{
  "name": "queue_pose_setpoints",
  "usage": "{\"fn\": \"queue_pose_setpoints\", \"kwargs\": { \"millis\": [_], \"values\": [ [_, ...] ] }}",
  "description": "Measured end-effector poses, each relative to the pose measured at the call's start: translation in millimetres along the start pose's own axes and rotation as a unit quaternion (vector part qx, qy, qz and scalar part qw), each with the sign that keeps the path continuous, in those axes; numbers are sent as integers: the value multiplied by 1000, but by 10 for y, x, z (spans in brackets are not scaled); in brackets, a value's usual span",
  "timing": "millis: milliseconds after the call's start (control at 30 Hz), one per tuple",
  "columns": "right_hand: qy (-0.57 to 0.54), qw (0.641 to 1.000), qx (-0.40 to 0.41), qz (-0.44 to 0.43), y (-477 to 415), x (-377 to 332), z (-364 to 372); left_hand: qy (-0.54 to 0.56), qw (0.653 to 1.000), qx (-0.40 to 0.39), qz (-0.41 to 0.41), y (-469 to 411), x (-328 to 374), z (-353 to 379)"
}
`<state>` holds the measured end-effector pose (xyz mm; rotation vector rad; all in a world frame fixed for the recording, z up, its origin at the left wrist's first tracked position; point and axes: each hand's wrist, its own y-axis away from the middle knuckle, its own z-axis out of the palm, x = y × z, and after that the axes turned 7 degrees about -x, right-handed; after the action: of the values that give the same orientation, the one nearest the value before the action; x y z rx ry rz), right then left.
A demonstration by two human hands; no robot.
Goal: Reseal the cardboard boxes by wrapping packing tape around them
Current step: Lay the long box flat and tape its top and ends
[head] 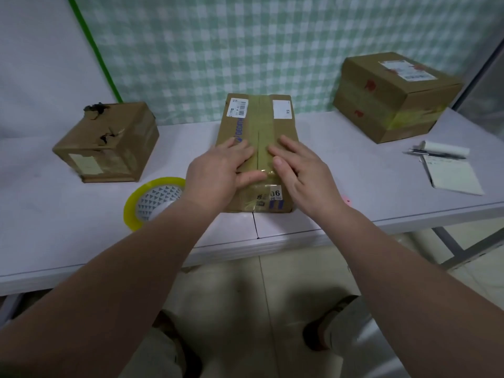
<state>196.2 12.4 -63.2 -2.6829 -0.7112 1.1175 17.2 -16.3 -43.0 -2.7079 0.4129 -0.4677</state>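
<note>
Three cardboard boxes on white table (341,170). Middle box (256,148) at near edge, tape strip (263,132) along top seam. Left hand (221,170) and right hand (302,170) flat, fingers spread, pressing on top either side of seam, gripping nothing. Packing tape roll (152,203) just left of middle box. Torn box (109,143) far left; larger box (392,96) far right, notepad (452,175) and pen (436,154) near it.
</note>
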Motion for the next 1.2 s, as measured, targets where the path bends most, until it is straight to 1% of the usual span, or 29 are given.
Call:
{"fn": "queue_pose_setpoints", "kwargs": {
  "millis": [100, 200, 300, 333, 400, 500, 600, 667, 800, 967, 1033, 1100, 1167, 1200],
  "values": [
    [5, 1000, -2, -2, -14, 7, 5, -43, 998, -38, 7, -29, -34, 16],
    [-8, 1000, -12, -5, 5, -10, -17, -84, 994, -56, 35, -20, -66, 5],
    [-38, 999, -28, 2, 37, -27, -56, -115, 987, -114, 16, -12, -20, -53],
    [-47, 998, -32, 6, 45, -34, -70, -134, 984, -120, 11, -19, 3, -65],
    [-58, 998, -38, 11, 52, -42, -90, -150, 983, -109, -20, -52, 78, -74],
    [-62, 997, -42, 15, 59, -43, -99, -157, 983, -65, -71, -137, 165, 11],
    [-60, 997, -39, 14, 54, -35, -85, -147, 987, 20, -58, -125, 146, 171],
    [-55, 998, -33, 8, 42, -27, -67, -157, 986, 43, -34, -114, 106, 236],
    [-40, 999, -31, 4, 29, -18, -59, -185, 981, 47, 18, -110, 50, 261],
    [-25, 999, -37, 14, 17, -64, -62, -187, 982, 21, 34, -71, 46, 194],
    [-37, 998, -39, 31, 18, -101, -69, -167, 985, -4, 31, -61, 76, 134],
    [-61, 996, -30, 65, 34, -134, -60, -136, 990, -40, 8, -48, 115, 62],
    [-144, 979, -18, 143, 48, -173, -63, -66, 995, -57, -38, -33, 98, -7],
    [-196, 960, -16, 199, 54, -202, -68, -15, 997, -49, -64, -24, 88, -43]
  ]
}}
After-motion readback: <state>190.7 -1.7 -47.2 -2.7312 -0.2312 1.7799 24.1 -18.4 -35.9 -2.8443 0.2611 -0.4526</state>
